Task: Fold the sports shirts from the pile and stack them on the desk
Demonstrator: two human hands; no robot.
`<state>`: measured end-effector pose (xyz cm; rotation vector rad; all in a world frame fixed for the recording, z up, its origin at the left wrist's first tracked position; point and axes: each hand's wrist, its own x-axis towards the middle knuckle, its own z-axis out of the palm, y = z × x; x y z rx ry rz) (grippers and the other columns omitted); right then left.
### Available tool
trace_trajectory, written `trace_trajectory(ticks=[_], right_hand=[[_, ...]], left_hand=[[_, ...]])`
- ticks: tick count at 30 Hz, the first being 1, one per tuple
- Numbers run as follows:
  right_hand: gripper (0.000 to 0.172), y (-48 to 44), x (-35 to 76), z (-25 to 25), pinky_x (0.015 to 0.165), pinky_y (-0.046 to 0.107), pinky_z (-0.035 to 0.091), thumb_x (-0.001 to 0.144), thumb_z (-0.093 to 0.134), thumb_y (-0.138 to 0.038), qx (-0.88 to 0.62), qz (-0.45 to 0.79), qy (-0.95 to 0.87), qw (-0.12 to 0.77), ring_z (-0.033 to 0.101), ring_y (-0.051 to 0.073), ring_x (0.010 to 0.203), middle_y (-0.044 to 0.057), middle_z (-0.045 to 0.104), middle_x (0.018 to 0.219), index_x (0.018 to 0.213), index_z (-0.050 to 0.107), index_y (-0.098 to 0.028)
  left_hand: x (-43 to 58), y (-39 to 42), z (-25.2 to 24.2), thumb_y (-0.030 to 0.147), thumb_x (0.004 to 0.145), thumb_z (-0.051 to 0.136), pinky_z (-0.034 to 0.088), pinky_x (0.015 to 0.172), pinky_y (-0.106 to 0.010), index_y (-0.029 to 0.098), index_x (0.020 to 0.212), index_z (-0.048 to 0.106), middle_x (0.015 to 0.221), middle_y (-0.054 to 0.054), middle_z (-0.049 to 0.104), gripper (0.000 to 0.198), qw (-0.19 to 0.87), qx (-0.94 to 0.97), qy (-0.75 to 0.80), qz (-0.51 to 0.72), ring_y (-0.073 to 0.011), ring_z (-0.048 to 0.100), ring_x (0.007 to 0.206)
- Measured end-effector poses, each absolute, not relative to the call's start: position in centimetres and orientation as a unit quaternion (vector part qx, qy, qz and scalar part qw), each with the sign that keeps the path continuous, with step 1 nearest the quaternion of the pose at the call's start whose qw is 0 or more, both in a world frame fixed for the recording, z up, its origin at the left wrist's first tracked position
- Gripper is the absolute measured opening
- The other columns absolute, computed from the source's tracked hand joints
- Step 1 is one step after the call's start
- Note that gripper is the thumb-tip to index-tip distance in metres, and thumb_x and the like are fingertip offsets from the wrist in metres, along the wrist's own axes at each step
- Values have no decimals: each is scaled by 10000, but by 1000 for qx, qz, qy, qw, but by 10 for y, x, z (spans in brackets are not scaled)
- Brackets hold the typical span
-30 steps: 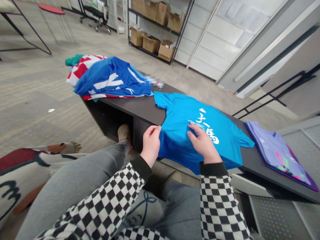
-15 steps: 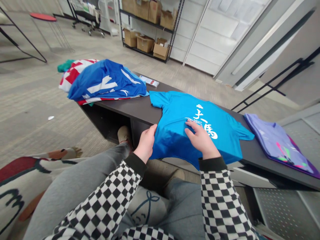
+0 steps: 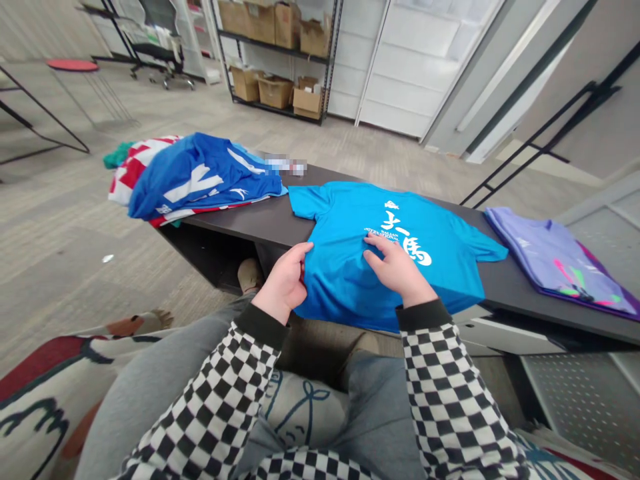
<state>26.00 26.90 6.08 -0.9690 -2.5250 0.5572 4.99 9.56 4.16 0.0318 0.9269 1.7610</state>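
A bright blue T-shirt with white lettering lies spread across a dark low cabinet, its lower part hanging over the near edge. My left hand is at the shirt's left side, its fingers closed on the blue cloth. On the shirt's front, beside the white print, my right hand rests with its fingers apart, holding nothing. To the left sits a heap of shirts, royal blue on top with red-and-white checks beneath. Folded purple shirts lie at the right end.
A blurred flat item lies behind the shirt heap. My legs are below the cabinet's near edge. Farther back stand a shelf with cardboard boxes, a red-topped stool and an office chair. A black metal frame is at right.
The view has shifted slightly. The shirt's near part hangs flatter and a little higher. My left hand has turned slightly, and my right hand stays on the print.
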Motion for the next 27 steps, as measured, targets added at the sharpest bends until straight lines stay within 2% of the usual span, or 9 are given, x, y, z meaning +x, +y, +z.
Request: trace_trajectory(ticks=[2, 4, 8, 11, 13, 16, 20, 23, 27], right_hand=[[427, 268, 260, 62, 1433, 625, 295, 1094, 639, -367, -349, 204, -896, 184, 528, 336, 1650, 80, 638, 1705, 1487, 782, -281], [431, 268, 260, 63, 1430, 617, 300, 1096, 635, -364, -350, 209, -895, 179, 520, 333, 1656, 85, 638, 1705, 1492, 779, -276], [435, 266, 258, 65, 1438, 622, 263, 1104, 621, -361, -355, 208, -896, 169, 500, 329, 1671, 90, 617, 1725, 1503, 770, -275], [456, 265, 257, 67, 1447, 652, 203, 1112, 618, -364, -361, 214, -895, 152, 471, 335, 1689, 89, 583, 1755, 1542, 746, -283], [475, 264, 257, 69, 1449, 666, 183, 1118, 620, -379, -360, 218, -896, 141, 448, 341, 1703, 92, 557, 1776, 1570, 729, -285], [509, 265, 257, 71, 1445, 691, 169, 1124, 611, -397, -356, 220, -899, 128, 409, 352, 1724, 102, 515, 1806, 1609, 701, -269], [542, 267, 258, 71, 1444, 698, 164, 1128, 603, -414, -345, 225, -904, 114, 350, 354, 1751, 97, 462, 1839, 1646, 669, -264], [544, 268, 258, 73, 1448, 692, 160, 1131, 598, -421, -336, 233, -907, 104, 317, 358, 1765, 81, 429, 1858, 1652, 664, -277], [559, 268, 258, 78, 1452, 680, 150, 1125, 604, -405, -335, 240, -907, 85, 303, 368, 1769, 91, 411, 1865, 1665, 654, -267]], left_hand=[[41, 91, 43, 270, 805, 810, 329, 411, -239, 250, 667, 494, 496, 99, 429, 345, 534, 20, 398, 745, -73, 352, 378], [35, 86, 42, 268, 795, 746, 237, 390, -243, 261, 655, 433, 489, 119, 300, 343, 501, 32, 415, 759, -68, 247, 371], [30, 82, 38, 251, 769, 705, 189, 426, -231, 253, 691, 475, 520, 119, 313, 242, 316, 68, 496, 806, -69, 229, 409], [20, 87, 43, 288, 850, 704, 252, 467, -229, 238, 802, 616, 579, 88, 444, 112, 202, 171, 556, 788, -90, 342, 465], [6, 97, 51, 341, 937, 690, 393, 543, -236, 230, 882, 681, 658, 46, 566, 124, 129, 261, 614, 734, -120, 496, 557], [-23, 122, 64, 364, 1029, 638, 586, 847, -318, 210, 1059, 772, 943, -55, 781, 206, 21, 398, 702, 591, -205, 724, 869], [-57, 157, 66, 351, 1027, 685, 539, 1169, -475, 217, 1214, 823, 1362, -140, 813, 268, -20, 544, 766, 343, -345, 725, 1291], [-77, 175, 61, 317, 1013, 699, 538, 1179, -482, 225, 1089, 839, 1296, -132, 833, 184, 0, 568, 779, 265, -354, 738, 1261], [-98, 191, 58, 277, 1012, 681, 556, 1136, -447, 208, 1019, 813, 1201, -131, 850, 150, 24, 538, 794, 282, -331, 760, 1171]])
